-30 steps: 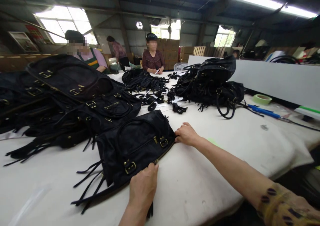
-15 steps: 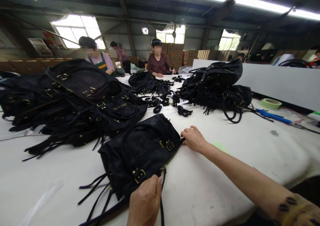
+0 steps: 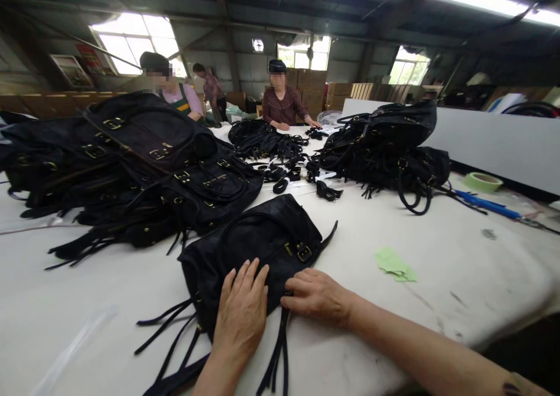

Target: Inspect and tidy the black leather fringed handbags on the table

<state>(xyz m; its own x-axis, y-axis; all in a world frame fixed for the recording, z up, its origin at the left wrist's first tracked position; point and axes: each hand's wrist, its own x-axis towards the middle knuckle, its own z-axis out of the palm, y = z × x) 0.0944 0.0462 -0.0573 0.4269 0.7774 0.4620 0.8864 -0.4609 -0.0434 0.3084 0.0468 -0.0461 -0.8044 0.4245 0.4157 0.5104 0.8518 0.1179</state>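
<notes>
A black leather bag (image 3: 258, 244) with brass buckles and long fringe straps lies flat on the white table (image 3: 437, 256) in front of me. My left hand (image 3: 242, 308) rests palm down on its near half, fingers spread. My right hand (image 3: 317, 295) lies flat at the bag's near right edge, fingertips touching the leather by the zip pull. Neither hand grips anything.
A big heap of the same black bags (image 3: 131, 163) fills the left. Another pile (image 3: 389, 148) sits at the right, loose straps (image 3: 280, 163) between. Green paper scraps (image 3: 396, 265), a tape roll (image 3: 481, 181) and a blue tool (image 3: 485, 203) lie right. Two people work at the far end.
My right hand came from the bag's far right corner to its near edge. My left hand moved from the near edge up onto the bag and flattened out.
</notes>
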